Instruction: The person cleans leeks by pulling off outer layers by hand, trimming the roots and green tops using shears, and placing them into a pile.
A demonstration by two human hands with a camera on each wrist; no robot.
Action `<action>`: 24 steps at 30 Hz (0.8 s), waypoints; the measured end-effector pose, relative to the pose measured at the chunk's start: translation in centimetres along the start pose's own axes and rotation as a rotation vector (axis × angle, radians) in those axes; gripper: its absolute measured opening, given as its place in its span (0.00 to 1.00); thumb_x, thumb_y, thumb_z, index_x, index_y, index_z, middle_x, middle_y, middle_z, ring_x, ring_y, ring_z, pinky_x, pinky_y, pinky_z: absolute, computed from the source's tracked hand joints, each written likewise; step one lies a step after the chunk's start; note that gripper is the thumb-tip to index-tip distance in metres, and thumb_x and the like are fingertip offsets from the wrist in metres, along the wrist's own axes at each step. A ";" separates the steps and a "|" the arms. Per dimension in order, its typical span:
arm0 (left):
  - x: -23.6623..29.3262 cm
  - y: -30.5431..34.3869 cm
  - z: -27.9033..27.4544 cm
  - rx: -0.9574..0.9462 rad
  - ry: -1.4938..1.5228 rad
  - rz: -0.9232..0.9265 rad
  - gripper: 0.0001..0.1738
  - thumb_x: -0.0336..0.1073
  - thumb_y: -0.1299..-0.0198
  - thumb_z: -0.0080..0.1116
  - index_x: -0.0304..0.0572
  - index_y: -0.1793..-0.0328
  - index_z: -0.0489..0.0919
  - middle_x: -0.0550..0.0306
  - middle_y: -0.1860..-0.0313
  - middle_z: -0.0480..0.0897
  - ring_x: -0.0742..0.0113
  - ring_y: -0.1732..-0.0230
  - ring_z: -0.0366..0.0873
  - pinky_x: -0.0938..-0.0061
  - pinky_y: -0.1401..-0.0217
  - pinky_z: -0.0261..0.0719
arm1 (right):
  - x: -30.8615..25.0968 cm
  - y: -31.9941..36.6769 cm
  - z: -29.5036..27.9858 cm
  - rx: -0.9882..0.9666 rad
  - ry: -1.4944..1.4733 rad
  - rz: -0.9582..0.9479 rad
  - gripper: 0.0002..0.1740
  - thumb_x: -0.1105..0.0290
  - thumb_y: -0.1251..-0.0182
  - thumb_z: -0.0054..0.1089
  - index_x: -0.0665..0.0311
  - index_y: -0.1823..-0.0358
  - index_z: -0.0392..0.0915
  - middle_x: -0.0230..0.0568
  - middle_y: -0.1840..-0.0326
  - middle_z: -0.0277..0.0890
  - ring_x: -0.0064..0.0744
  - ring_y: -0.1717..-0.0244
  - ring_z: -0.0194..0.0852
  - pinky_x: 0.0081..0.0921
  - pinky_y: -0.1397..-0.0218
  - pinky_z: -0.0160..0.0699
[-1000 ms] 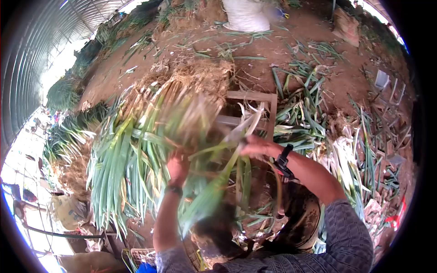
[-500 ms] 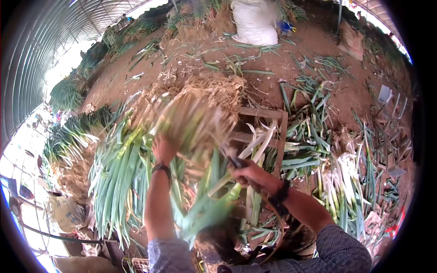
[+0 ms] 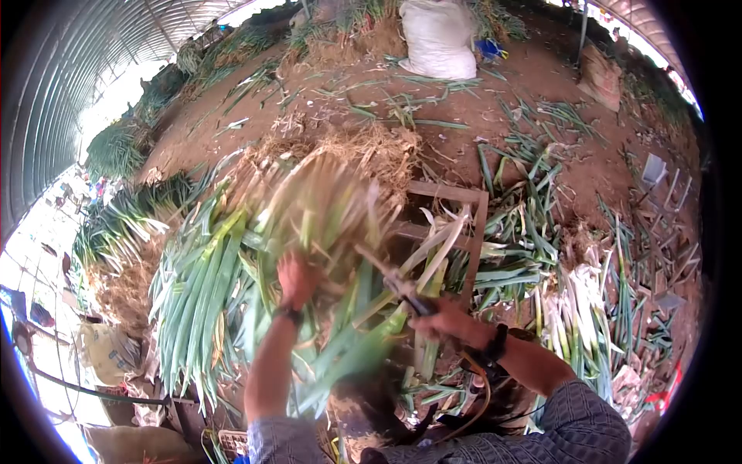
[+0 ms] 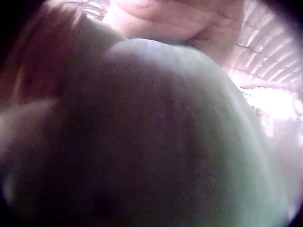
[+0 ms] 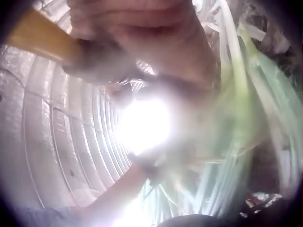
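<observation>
My left hand [image 3: 297, 280] grips green onions in front of me, with blurred pale stalks [image 3: 325, 209] just beyond the fingers. In the left wrist view a pale green stalk [image 4: 232, 123] fills much of the picture, close under the palm. My right hand [image 3: 447, 321] holds the dark handle of an air blow gun [image 3: 410, 295], its nozzle directed up and left toward the stalks. A yellow hose [image 5: 42, 38] runs from the handle in the right wrist view. Loose green leaves [image 3: 367, 348] spread below and between the hands.
A thick heap of green onions [image 3: 197, 271] lies on the left, its brown roots [image 3: 379, 151] facing away. A wooden frame [image 3: 481, 232] stands right of centre. Discarded leaves [image 3: 533, 232] and pale stripped onions [image 3: 576, 309] lie to the right. A white sack [image 3: 439, 39] stands behind.
The left hand rose with the onions, then came back down and slightly right. The blow gun in the right hand has swung to point up-left, and its nozzle shows more sharply.
</observation>
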State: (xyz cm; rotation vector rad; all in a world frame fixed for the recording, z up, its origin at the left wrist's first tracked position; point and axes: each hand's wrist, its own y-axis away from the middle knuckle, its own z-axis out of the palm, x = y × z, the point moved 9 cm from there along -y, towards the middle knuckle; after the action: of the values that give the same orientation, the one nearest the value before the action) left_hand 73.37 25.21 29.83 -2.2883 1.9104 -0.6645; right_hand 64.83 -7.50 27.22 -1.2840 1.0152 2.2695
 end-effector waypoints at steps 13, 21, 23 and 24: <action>-2.2 3.7 -2.8 -0.171 0.270 -0.115 0.26 0.54 0.30 0.52 0.34 0.51 0.81 0.35 0.60 0.83 0.41 0.58 0.81 0.53 0.55 0.77 | -4.5 -5.7 2.9 0.255 1.067 -0.595 0.26 0.61 0.44 0.69 0.64 0.47 0.71 0.55 0.69 0.77 0.61 0.66 0.79 0.49 0.64 0.76; -5.1 -2.1 -2.0 -0.119 0.149 -0.261 0.33 0.61 0.29 0.44 0.36 0.59 0.83 0.32 0.67 0.82 0.33 0.61 0.81 0.49 0.62 0.75 | -2.8 -6.2 2.3 0.155 0.973 -0.447 0.31 0.60 0.45 0.70 0.66 0.42 0.72 0.57 0.62 0.80 0.58 0.59 0.81 0.45 0.55 0.78; -5.0 -3.9 -2.6 -0.137 0.206 -0.305 0.31 0.61 0.33 0.49 0.38 0.56 0.83 0.34 0.64 0.83 0.36 0.58 0.83 0.50 0.58 0.78 | -2.9 -6.0 1.4 0.193 0.860 -0.435 0.31 0.59 0.44 0.69 0.67 0.42 0.73 0.57 0.60 0.80 0.56 0.58 0.81 0.43 0.53 0.78; -4.2 -4.7 -2.2 -0.178 0.151 -0.263 0.29 0.60 0.35 0.52 0.38 0.55 0.83 0.35 0.64 0.84 0.37 0.58 0.83 0.50 0.58 0.78 | -2.6 -5.8 0.6 0.227 0.812 -0.466 0.30 0.59 0.43 0.68 0.66 0.42 0.73 0.56 0.59 0.80 0.56 0.58 0.81 0.43 0.53 0.78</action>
State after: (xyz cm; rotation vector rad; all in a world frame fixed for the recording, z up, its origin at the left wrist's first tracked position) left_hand 76.32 30.63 32.25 -2.7054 1.8116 -0.7409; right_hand 69.36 -2.91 27.23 -2.1186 1.0115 1.2433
